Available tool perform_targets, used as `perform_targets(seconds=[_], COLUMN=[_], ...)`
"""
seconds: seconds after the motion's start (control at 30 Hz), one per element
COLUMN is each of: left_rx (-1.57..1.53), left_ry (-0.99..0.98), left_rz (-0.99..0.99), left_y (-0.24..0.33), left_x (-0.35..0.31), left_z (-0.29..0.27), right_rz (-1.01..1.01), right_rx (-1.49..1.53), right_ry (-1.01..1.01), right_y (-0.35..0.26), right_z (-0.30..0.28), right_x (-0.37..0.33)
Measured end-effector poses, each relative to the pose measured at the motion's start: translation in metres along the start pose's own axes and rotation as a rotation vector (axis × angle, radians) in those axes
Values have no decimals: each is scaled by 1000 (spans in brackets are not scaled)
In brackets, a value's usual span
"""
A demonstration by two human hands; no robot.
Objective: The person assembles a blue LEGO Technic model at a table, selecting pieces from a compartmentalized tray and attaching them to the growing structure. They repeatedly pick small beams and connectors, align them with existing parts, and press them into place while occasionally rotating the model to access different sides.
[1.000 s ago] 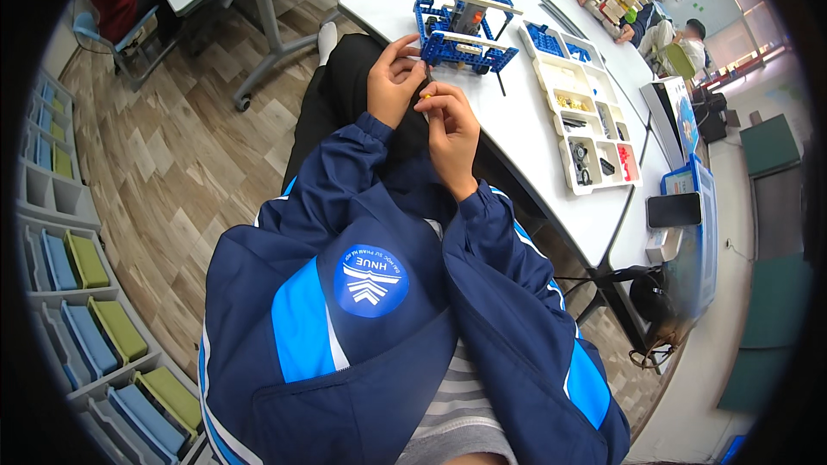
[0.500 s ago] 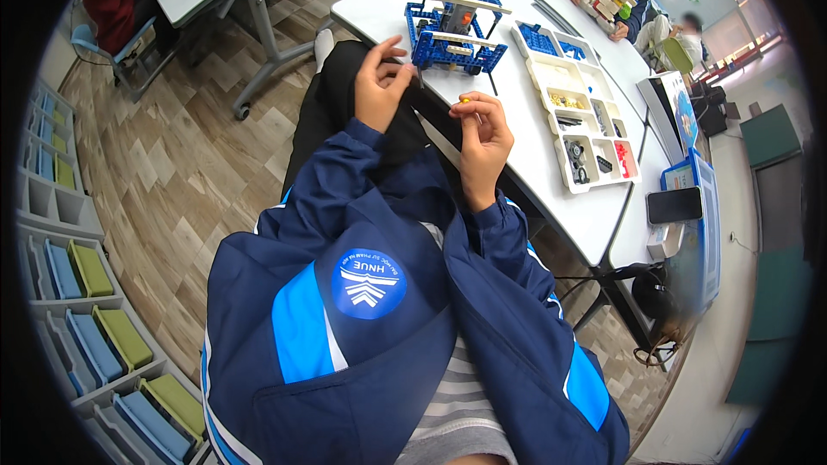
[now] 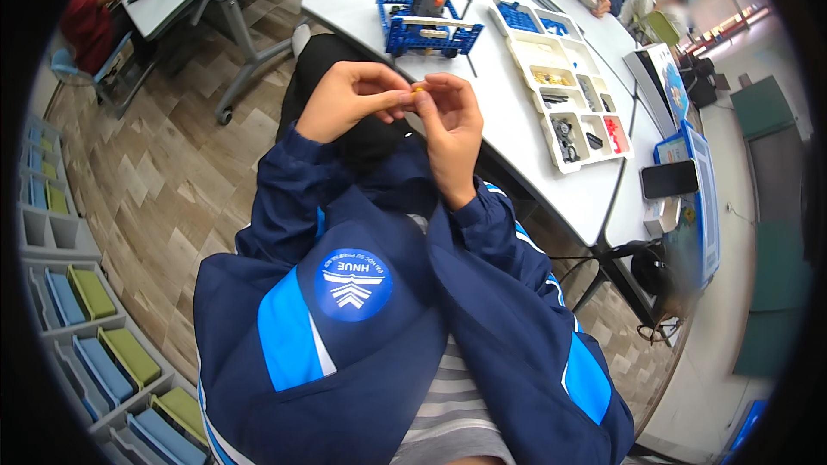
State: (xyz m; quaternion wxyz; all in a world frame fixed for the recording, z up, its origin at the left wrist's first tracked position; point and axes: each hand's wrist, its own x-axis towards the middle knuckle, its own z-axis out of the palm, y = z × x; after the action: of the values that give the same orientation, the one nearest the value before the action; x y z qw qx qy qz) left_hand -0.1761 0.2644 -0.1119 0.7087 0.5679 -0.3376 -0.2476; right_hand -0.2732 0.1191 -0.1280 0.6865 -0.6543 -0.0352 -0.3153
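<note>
In front of my lap, my two hands meet at the fingertips. Between the thumb and fingers of my right hand point(image 3: 454, 131) is a small yellow building piece point(image 3: 419, 90), mostly covered, so its exact shape does not show. My left hand point(image 3: 349, 101) pinches at the same piece from the other side. Beyond my hands, a blue building-brick model point(image 3: 428, 30) with a grey block in its middle stands upright at the table's near edge. Neither hand touches it.
A white sorting tray point(image 3: 536, 58) holds blue, yellow, grey, black and red parts on the white table point(image 3: 525, 159). A phone point(image 3: 670, 179) rests near a blue-rimmed bin point(image 3: 708, 207) at the right. Other people's hands work at the far side and far left.
My left hand has moved right and closed its fingertips on the yellow piece; my right hand has shifted left to meet it. The view has shifted slightly.
</note>
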Motion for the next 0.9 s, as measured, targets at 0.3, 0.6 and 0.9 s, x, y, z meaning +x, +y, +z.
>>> perform_targets(seconds=[0.3, 0.6, 0.9], left_rx=[107, -108, -81], left_ry=[58, -13, 7], left_rz=[-29, -41, 13], left_y=[1, -16, -16], left_x=[2, 9, 8], left_z=[6, 10, 9], right_rz=[57, 82, 132], right_rx=[106, 77, 48], right_ry=[36, 66, 41], right_y=[-9, -15, -20], right_z=[-1, -9, -4], right_x=[-1, 2, 0])
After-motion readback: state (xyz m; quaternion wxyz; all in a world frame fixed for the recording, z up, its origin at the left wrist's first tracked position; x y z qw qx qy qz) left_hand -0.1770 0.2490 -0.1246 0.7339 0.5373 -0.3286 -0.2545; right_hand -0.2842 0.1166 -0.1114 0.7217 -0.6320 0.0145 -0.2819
